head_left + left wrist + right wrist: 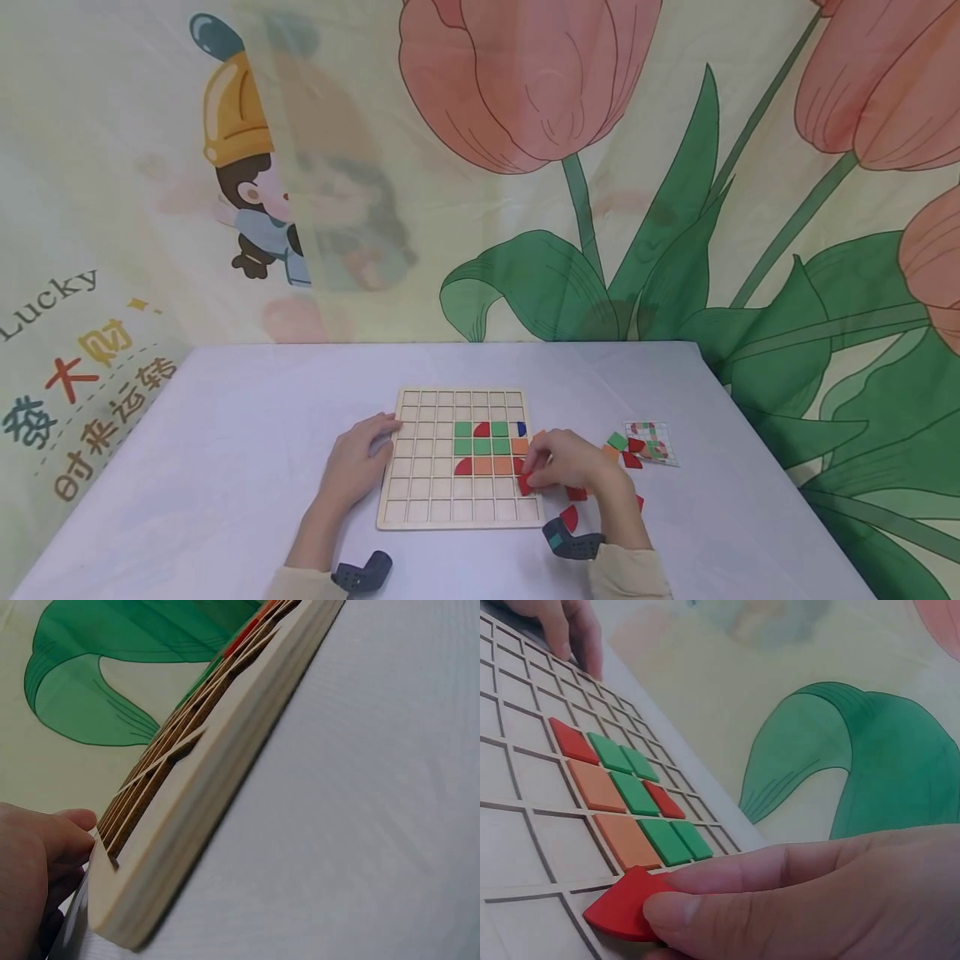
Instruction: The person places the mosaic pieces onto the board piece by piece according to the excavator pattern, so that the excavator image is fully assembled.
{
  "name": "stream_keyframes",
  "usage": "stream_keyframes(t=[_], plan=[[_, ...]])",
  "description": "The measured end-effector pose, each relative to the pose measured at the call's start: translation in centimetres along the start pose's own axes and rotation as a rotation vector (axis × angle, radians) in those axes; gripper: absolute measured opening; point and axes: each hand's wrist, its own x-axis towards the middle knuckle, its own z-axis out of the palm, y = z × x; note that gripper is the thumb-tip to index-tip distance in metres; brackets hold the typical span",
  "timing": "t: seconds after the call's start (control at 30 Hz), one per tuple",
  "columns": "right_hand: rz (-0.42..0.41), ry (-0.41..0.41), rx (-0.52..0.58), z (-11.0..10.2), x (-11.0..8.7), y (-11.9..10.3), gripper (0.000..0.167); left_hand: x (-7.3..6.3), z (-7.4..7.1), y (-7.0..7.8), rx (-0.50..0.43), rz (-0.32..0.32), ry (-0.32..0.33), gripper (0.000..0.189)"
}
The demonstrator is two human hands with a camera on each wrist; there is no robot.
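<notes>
A pale wooden grid board [420, 510] lies on the white table. Thumb and forefinger of my right hand [570, 461] pinch a red quarter-circle tile [622, 909] over a cell at the board's right side. Green square tiles [482, 447], orange square tiles [492, 466] and a red quarter-circle tile [463, 467] fill cells beside it, and a small blue piece [521, 429] sits higher up the right side. My left hand [354, 458] rests against the board's left edge, its fingertips touching the frame in the left wrist view.
Right of the board, partly hidden by my right hand, are loose red, green and orange tiles [617, 441]. Beyond them lies a printed pattern card [660, 443]. A dark device [363, 573] is at my left wrist, another [572, 542] at my right. A printed cloth hangs behind the table.
</notes>
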Motion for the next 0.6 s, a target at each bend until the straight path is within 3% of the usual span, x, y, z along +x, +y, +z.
stream_keyframes(t=[0.2,0.6], plan=[[0.010,0.027,-0.086,0.4,-0.1,-0.5,0.019,0.0,0.0,0.0,0.008,0.000,0.001,0.033],[0.019,0.078,-0.144,0.9,-0.1,-1.4,0.021,0.0,0.0,-0.1,0.009,0.012,0.002,0.033]])
